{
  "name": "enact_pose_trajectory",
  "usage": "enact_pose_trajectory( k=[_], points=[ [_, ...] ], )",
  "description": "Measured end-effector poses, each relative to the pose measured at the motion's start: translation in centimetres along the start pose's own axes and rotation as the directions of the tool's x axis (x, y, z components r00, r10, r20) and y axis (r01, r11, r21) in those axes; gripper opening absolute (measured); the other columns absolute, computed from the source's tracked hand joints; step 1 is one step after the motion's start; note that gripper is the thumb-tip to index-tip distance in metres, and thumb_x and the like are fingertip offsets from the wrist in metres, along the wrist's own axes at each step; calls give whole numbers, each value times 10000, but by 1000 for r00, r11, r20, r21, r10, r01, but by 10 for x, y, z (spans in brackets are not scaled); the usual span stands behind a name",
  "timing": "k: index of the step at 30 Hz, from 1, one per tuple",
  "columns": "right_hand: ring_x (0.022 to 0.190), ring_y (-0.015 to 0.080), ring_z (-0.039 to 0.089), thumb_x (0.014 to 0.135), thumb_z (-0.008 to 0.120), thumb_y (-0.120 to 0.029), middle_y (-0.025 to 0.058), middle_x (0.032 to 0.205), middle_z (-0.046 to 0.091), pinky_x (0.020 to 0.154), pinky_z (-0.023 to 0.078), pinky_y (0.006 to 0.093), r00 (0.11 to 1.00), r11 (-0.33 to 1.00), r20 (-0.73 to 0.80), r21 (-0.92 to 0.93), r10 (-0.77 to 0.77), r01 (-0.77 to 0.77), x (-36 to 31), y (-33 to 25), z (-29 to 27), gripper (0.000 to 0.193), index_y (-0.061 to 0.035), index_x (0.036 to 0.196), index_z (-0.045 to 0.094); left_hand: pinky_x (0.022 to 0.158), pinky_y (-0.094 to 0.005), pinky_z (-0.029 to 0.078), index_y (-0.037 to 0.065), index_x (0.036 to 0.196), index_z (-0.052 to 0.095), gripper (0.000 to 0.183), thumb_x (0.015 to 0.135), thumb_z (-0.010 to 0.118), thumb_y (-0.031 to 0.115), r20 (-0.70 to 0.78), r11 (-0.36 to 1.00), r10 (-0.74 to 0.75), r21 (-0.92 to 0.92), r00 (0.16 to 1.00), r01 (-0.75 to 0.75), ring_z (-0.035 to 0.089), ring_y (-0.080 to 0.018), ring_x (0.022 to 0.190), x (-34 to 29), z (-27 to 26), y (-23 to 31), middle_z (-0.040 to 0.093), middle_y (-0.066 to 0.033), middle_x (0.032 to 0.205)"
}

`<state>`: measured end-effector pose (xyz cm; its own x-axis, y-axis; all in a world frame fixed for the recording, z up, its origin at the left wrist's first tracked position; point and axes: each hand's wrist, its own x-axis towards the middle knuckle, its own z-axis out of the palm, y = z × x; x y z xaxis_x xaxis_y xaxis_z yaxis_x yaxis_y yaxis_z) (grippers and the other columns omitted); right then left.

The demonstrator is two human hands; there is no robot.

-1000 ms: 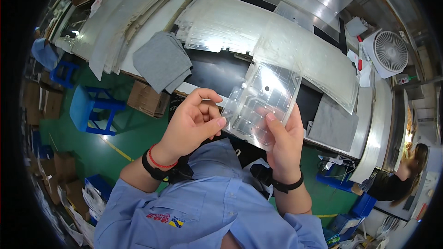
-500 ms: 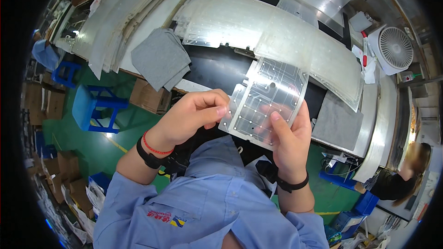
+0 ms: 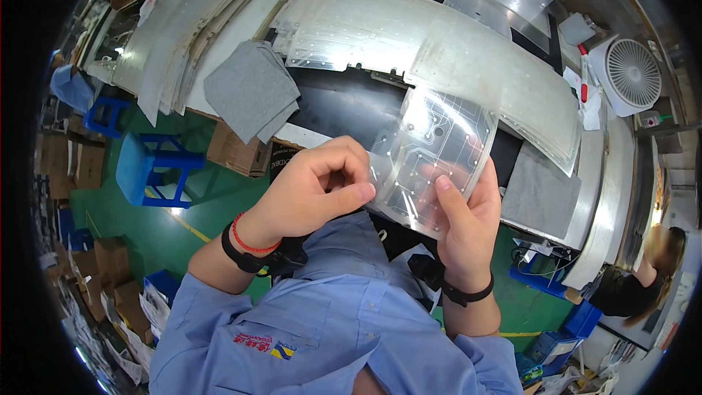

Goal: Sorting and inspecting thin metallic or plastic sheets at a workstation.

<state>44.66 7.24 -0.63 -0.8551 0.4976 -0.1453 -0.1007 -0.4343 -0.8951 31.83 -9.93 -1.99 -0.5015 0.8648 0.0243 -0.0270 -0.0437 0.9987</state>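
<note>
Just off the front edge of the desk (image 3: pixel 308 136), raised above the person's lap, hangs a transparent circuit film (image 3: pixel 428 153) with pale traces and dots. Its long axis runs from the near end by the lap away toward the desk, leaning a little to the right. The right hand (image 3: pixel 468 223) carries it by the lower right border, the grip pinching it with the thumb on top and the fingers behind, so most of the sheet lies up and to the left of that grip. The left hand (image 3: pixel 314 189) is at the opposite border, near the lower left corner, its thumb pressed toward curled fingers. That corner is therefore nearer to the left grip, while the far end lies well apart from both hands.

Whether the left grip has caught the film's edge, or some thin layer of it, cannot be told: the fingertips cover the spot. The right fingers show only dimly through the sheet, and glare washes out part of its upper half. Toward the desk, the far end overlaps a stack of larger clear sheets (image 3: pixel 351 25) in the view, and clear on clear makes the border hard to trace; whether the two touch is uncertain.
</note>
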Motion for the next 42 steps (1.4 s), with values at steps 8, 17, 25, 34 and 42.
enact_pose_trajectory(
  k=[8,17,25,34,42],
  points=[
    [684,176,649,908,543,-43,186,1016,620,457,489,201,1000,1000,2,-24,-20,21,2,0,-5,455,11,1299,317,645,-204,378,25,957,561,116,859,618,53,-55,998,49,-44,997,-51,439,-53,737,4,0,8,491,-19,976],
    [675,188,651,903,550,-38,188,1012,620,458,501,206,1000,1000,16,-4,-10,10,1,-5,-8,472,9,1304,307,706,-221,416,12,936,616,185,944,530,176,128,903,-250,-326,960,279,482,-65,782,12,-2,18,568,-13,1038],
    [670,193,660,893,541,-17,177,1005,634,455,494,209,1000,999,-3,36,2,-2,-1,-10,-10,485,4,1317,305,759,-226,421,38,908,616,176,948,537,189,221,789,-289,-496,931,363,501,-69,824,17,3,11,564,7,974],
    [682,177,653,882,536,9,172,1014,632,511,515,229,1000,995,-20,101,20,-18,2,-9,-9,540,1,1359,283,795,-242,404,36,891,591,175,962,511,175,225,698,-251,-632,941,337,482,-75,851,19,11,10,527,8,964],
    [789,150,634,878,532,36,181,1079,599,589,538,255,998,985,-64,170,2,8,3,-8,-2,582,0,1392,262,787,-235,379,12,915,592,205,969,500,187,140,800,-142,-567,980,197,444,-75,853,17,14,4,495,-2,1010]
  ],
)
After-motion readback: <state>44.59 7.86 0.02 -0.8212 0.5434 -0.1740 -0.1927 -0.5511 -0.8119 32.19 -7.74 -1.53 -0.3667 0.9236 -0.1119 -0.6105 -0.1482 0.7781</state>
